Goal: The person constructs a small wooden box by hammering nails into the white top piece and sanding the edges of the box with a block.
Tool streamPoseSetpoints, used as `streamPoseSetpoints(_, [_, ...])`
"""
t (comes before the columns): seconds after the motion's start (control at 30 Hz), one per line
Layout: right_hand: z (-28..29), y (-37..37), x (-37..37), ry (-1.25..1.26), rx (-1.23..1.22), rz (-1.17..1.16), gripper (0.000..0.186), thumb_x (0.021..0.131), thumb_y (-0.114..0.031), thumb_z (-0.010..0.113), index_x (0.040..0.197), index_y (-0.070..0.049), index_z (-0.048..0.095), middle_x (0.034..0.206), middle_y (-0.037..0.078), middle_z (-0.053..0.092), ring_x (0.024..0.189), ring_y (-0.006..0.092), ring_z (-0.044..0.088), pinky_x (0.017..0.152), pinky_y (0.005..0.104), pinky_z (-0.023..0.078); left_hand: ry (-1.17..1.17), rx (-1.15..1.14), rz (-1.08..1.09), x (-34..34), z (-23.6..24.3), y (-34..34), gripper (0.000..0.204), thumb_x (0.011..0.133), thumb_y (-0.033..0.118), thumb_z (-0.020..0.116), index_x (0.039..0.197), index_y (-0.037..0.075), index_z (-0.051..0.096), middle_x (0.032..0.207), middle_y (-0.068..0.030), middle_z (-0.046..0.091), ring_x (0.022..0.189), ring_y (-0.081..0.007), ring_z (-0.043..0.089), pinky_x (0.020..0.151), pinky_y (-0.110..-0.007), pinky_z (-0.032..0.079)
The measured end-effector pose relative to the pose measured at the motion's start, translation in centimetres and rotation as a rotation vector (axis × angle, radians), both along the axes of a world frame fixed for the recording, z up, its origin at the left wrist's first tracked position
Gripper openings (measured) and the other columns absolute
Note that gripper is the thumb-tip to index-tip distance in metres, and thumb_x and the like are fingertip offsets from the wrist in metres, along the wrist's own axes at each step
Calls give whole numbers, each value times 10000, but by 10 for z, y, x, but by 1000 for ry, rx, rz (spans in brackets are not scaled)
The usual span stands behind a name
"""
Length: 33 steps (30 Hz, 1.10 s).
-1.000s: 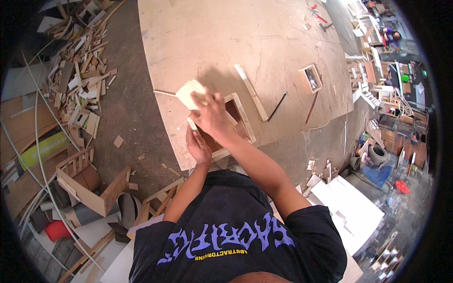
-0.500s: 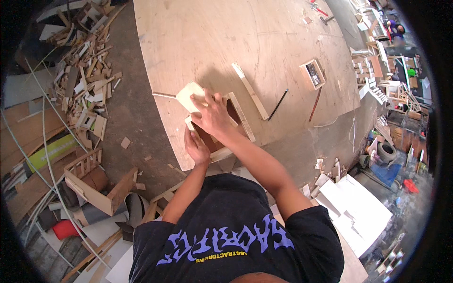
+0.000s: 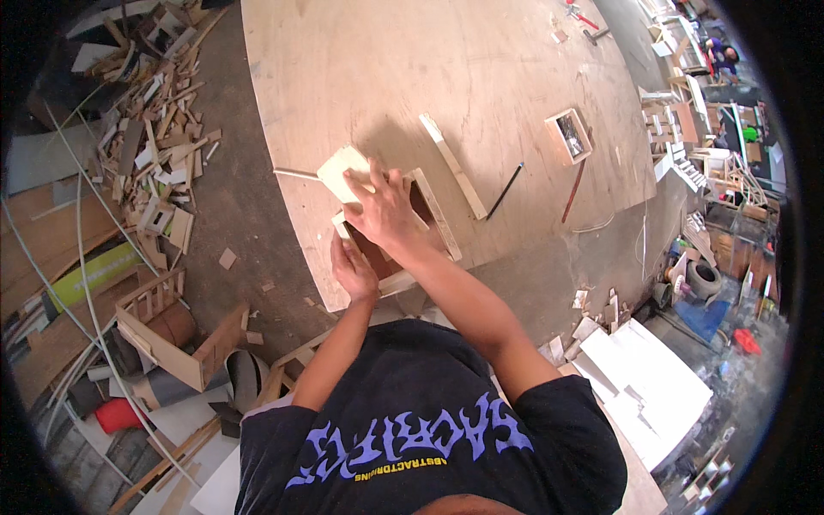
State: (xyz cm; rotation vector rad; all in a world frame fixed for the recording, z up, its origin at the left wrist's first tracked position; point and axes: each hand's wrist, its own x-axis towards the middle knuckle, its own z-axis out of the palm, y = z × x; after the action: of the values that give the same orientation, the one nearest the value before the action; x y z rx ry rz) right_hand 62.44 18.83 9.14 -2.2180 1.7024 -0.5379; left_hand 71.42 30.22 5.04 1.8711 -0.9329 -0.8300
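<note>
Near the plywood tabletop's close left edge sits an open wooden box with pale walls and a brown inside. My left hand is closed on its left side wall, fingers along the outer face. Reaching across the box, my right hand has its fingers bent over a pale wood block at the far left corner. Its palm side is hidden, and so is any contact between block and box. Just right of the box lie a narrow wood strip and a dark pencil.
A small wooden box with dark contents and a reddish-brown stick lie further right on the tabletop. A hammer is at its far right. Offcuts cover the floor at left. White panels lie at lower right.
</note>
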Motion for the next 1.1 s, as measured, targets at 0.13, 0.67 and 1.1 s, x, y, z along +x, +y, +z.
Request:
streamPoseSetpoints(0.13, [-12,-36,-80,53,-105,-177,660,861,-462,811,1439,-165,694,1366,180,617,1217,375,552,1075,575,419,-103,-110,3,0,-6,0,483,1172,262,407,1452,-96,571,1331,-300,668,1214,-438,658,1050,-467,501])
streamPoseSetpoints(0.67, [5,9,-171,-761,192,-665,644,903,-313,811,1472,-53,658,1410,205,696,1247,273,686,1090,379,509,-308,26,-92,3,-4,-3,549,1039,140,608,1535,-63,488,1531,-298,519,1405,-463,510,1164,-523,408])
streamPoseSetpoints(1.1, [57,113,-192,-1936,568,-568,612,1129,-451,394,1479,30,536,1317,213,687,1169,340,708,941,459,606,-278,-336,-241,-4,125,-8,1010,749,-146,659,1675,2,284,1635,-289,352,1508,-459,384,1232,-534,337])
